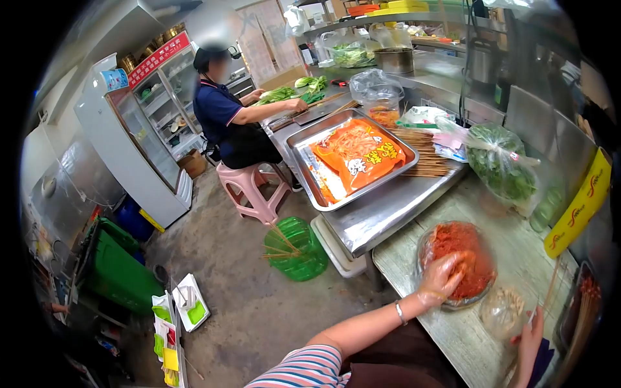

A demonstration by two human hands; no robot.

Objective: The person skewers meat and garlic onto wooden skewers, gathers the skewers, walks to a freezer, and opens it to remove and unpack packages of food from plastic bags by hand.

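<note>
Pointing away from right hand (530, 330), skewer (552, 284) (slanted)

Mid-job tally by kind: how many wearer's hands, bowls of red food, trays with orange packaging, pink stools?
Wearer's left hand and right hand: 2
Bowl of red food: 1
Tray with orange packaging: 1
Pink stool: 1
Total: 5

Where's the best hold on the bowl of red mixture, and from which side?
Probably grip the bowl by opposite edges of its rim, from the wearer's side: it's round and wide-mouthed, with the left hand in the red mixture.
</note>
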